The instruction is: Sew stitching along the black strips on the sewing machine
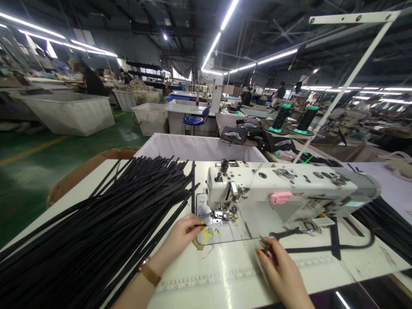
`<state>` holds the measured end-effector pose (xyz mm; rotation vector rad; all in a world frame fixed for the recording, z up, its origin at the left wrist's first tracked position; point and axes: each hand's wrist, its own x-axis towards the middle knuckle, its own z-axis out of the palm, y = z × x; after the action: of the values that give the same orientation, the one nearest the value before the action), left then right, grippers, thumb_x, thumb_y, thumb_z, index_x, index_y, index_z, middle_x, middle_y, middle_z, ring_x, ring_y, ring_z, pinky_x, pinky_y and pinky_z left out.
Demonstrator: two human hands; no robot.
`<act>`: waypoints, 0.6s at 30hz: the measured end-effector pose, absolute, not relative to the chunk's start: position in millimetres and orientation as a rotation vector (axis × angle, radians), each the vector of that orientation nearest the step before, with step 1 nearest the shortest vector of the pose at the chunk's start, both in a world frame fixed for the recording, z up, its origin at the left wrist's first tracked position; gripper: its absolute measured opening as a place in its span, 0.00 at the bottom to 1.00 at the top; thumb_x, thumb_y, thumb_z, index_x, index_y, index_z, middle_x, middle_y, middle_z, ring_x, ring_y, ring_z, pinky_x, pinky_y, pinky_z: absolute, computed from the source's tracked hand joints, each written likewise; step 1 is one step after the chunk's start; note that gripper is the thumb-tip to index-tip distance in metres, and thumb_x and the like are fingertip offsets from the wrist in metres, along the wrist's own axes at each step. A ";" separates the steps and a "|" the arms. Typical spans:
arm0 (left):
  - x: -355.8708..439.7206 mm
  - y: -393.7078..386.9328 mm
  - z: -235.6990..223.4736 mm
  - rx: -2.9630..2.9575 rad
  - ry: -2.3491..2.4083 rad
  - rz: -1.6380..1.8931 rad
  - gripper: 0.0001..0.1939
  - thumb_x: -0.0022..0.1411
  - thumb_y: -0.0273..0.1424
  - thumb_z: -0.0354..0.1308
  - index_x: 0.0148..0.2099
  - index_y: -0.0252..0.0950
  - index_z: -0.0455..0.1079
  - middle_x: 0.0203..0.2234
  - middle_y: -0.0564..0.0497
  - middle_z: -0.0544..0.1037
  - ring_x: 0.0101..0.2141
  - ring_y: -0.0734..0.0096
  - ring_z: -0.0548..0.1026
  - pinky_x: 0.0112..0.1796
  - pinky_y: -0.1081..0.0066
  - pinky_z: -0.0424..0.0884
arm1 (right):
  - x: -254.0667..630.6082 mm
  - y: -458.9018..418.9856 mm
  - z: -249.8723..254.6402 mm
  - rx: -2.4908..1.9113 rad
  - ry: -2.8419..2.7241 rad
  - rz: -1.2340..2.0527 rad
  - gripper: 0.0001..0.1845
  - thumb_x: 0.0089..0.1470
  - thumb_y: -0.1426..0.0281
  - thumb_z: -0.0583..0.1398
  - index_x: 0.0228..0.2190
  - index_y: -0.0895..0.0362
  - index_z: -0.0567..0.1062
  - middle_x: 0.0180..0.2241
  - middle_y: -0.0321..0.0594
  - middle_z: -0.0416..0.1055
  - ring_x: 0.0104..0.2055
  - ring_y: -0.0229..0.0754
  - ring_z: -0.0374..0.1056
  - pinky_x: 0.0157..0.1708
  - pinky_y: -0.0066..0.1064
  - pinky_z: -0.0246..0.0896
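1. The left hand (189, 227) has its grip closed, thumb and forefinger pinching a small dark piece (202, 224) at the near left of the needle area of the sewing machine (277, 184)
2. The right hand (281, 266) curls its grip around a pointed tool (264, 244), partly hidden by the fingers, just in front of the machine bed; how tightly it is held, I cannot tell
3. A big pile of black strips (96, 219) lies on the table (238, 279), left of the machine, some beside the left forearm
4. To the right of the needle area lie a wrench (307, 232) and a black strap (354, 247)
5. Two thread cones (280, 118) stand behind the machine
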<state>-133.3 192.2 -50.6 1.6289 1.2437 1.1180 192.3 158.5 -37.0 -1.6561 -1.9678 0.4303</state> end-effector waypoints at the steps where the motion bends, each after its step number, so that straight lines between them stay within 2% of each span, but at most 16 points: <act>1: -133.7 192.4 -51.0 1.704 1.256 1.116 0.09 0.62 0.31 0.56 0.39 0.36 0.78 0.37 0.46 0.75 0.40 0.63 0.75 0.43 0.63 0.73 | 213.2 154.3 -39.7 -1.686 -1.968 0.393 0.15 0.57 0.56 0.55 0.42 0.51 0.70 0.40 0.43 0.75 0.40 0.46 0.74 0.38 0.34 0.70; 3: -134.1 192.4 -54.2 1.844 1.283 1.107 0.10 0.63 0.29 0.54 0.42 0.37 0.77 0.41 0.45 0.76 0.43 0.62 0.75 0.47 0.60 0.72 | 254.1 148.0 -45.7 -1.745 -1.985 0.333 0.14 0.56 0.56 0.56 0.39 0.50 0.71 0.40 0.43 0.76 0.41 0.47 0.74 0.39 0.34 0.70; 5: -134.7 192.3 -60.6 1.998 1.323 1.118 0.14 0.64 0.28 0.51 0.49 0.38 0.74 0.50 0.43 0.73 0.51 0.59 0.71 0.53 0.56 0.68 | 290.5 145.0 -51.4 -1.816 -1.992 0.241 0.14 0.56 0.57 0.55 0.41 0.49 0.72 0.44 0.43 0.75 0.43 0.48 0.74 0.38 0.35 0.71; 7: -136.5 192.5 -68.5 2.149 1.421 1.146 0.20 0.65 0.27 0.50 0.58 0.38 0.67 0.60 0.42 0.64 0.60 0.56 0.61 0.59 0.51 0.61 | 318.6 145.3 -55.0 -1.905 -2.021 0.148 0.17 0.57 0.58 0.54 0.47 0.49 0.71 0.50 0.43 0.72 0.46 0.48 0.74 0.37 0.35 0.73; 9: -139.7 193.4 -75.7 2.269 1.530 1.174 0.24 0.65 0.27 0.49 0.63 0.38 0.61 0.64 0.42 0.57 0.64 0.54 0.53 0.61 0.48 0.55 | 335.9 148.3 -55.0 -2.007 -2.062 0.054 0.21 0.58 0.60 0.52 0.53 0.49 0.67 0.56 0.43 0.68 0.46 0.49 0.74 0.34 0.36 0.73; 11: -143.9 195.0 -80.3 2.348 1.578 1.190 0.23 0.65 0.27 0.50 0.61 0.38 0.62 0.63 0.43 0.60 0.64 0.54 0.53 0.60 0.48 0.56 | 342.7 153.0 -50.8 -2.082 -2.111 -0.029 0.22 0.60 0.62 0.49 0.55 0.50 0.66 0.58 0.43 0.65 0.43 0.49 0.75 0.32 0.37 0.73; 13: -147.8 196.6 -82.3 2.384 1.585 1.190 0.19 0.65 0.27 0.50 0.56 0.38 0.67 0.61 0.43 0.64 0.63 0.54 0.57 0.60 0.49 0.59 | 341.3 157.8 -42.8 -2.092 -2.190 -0.070 0.21 0.61 0.66 0.47 0.53 0.51 0.68 0.57 0.44 0.66 0.40 0.48 0.76 0.30 0.37 0.72; 18: -153.1 198.0 -81.5 2.346 1.593 1.227 0.13 0.65 0.27 0.50 0.47 0.38 0.73 0.50 0.45 0.74 0.55 0.57 0.68 0.56 0.51 0.66 | 325.3 162.1 -18.3 -1.986 -2.436 -0.114 0.20 0.58 0.76 0.46 0.44 0.52 0.73 0.47 0.43 0.72 0.29 0.41 0.75 0.25 0.30 0.65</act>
<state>-153.1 198.0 -81.5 2.3457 1.5935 1.2273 325.3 162.1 -18.3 -1.9863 -2.4359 -0.1140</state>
